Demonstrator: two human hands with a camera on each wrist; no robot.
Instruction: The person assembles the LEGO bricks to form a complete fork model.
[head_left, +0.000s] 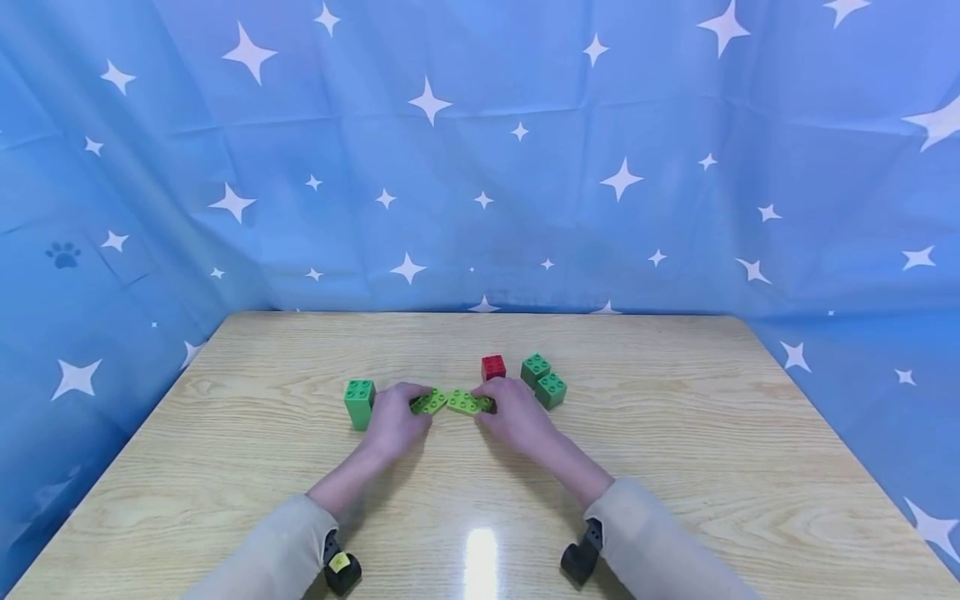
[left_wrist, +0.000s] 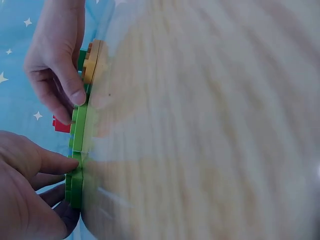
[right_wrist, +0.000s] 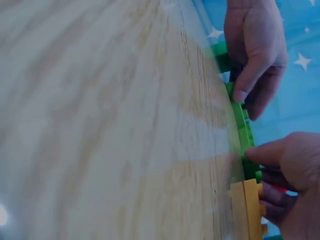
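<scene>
Lime bricks [head_left: 463,403], end to end on the table [head_left: 465,483]
Left hand [head_left: 395,417] pinches one's outer end, right hand [head_left: 516,412] the other's (both lie between the hands); red brick [head_left: 492,367] just beyond.

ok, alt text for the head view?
A left hand and right hand each pinch a lime brick, roughly end to end on a wooden table. A tall green brick stands by the left hand; a red brick and two green bricks sit near the right. Starry blue cloth hangs behind.
</scene>
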